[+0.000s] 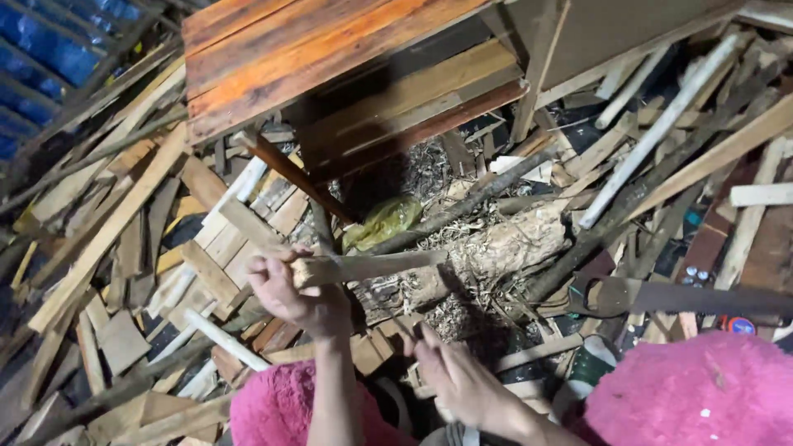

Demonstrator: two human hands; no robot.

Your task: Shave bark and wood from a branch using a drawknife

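Far left: blue tarp [49,49] behind slanting laths, then a deep litter of pale offcuts [107,239] overlapping in every direction, no bare ground showing.

Left hand [289,293]: fingers curled tight around the near end of a short wooden stick [372,266]. Stick is pale, rough-split, roughly squared, lying almost level and pointing right, its far end above the shavings. It sits centre frame, just below the reddish plank bench [330,58] and near a crumpled yellow-green bag [384,221].

Right hand [458,380]: lower, just right of the left wrist, fingers drawn together; whether they pinch anything, cannot tell.

Between the hands and the log [504,244], a small pocket of chips. Right of that: saw blade [661,296], white pole [661,124], crowded scrap. Pink cloth [694,392] at bottom edge.
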